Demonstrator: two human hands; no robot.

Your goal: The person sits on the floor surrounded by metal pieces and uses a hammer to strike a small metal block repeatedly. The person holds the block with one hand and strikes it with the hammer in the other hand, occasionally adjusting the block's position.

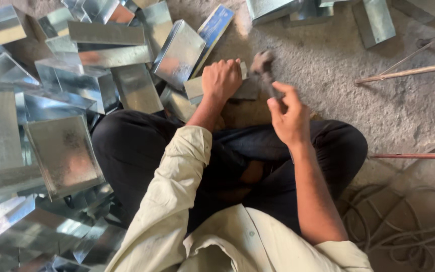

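Metal piece (212, 86) under left hand (221, 78); hammer (265, 68) in right hand (290, 116).

The left hand (221, 79) is stretched forward with palm down and fingers curled shut, its arm in a rolled cream sleeve. The right hand (289, 117) is raised, fingers closed in a grip, forearm bare

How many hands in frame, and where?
2. Left hand presses a metal sheet piece on the floor; right hand grips a hammer beside it. None seem hidden.
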